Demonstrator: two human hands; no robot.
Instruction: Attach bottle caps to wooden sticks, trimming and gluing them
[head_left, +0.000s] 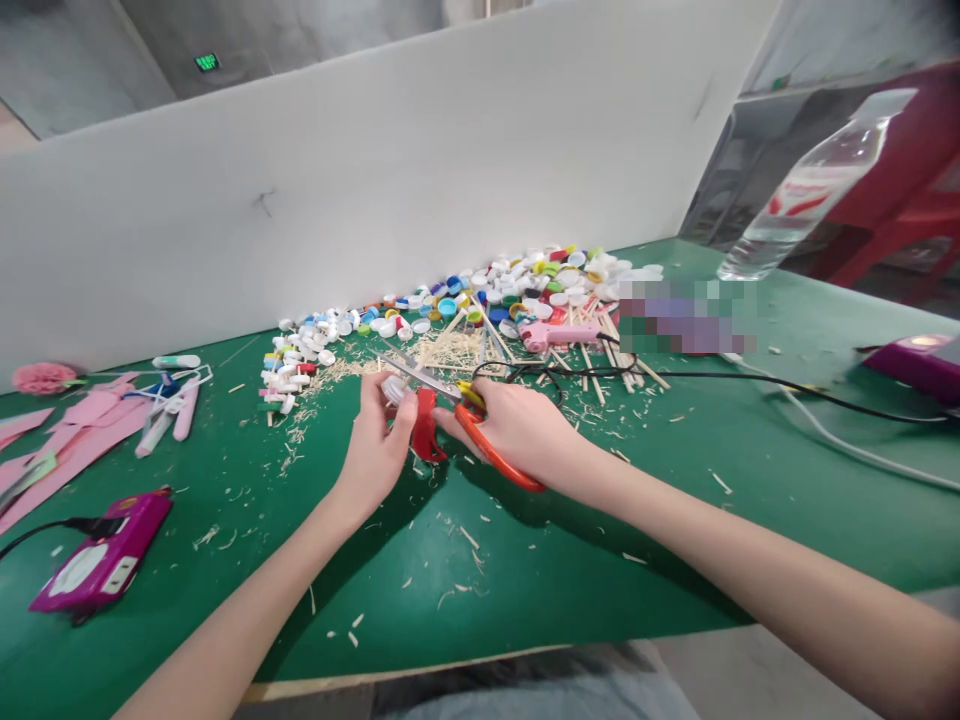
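Note:
My right hand [525, 425] is closed around the handles of a pair of scissors [499, 458] with orange and yellow grips. Their metal blades [420, 373] point left and are spread apart, crossing over my left hand [375, 430]. That hand pinches a white ridged bottle cap [394, 390] between thumb and fingers, close to the blades. A curved red piece [426, 428] hangs between the two hands, just under the blades; what holds it is partly hidden. Both hands are above the green table [450, 590].
Behind my hands lie piled bottle caps [450, 305], wood shavings [465, 352], wooden sticks [592, 370] and a pink glue gun [559, 335]. A black cable [720, 376] runs right. Purple power strips [105, 555] sit at both sides. A water bottle [814, 190] stands far right; pink sheets [82, 425] lie left.

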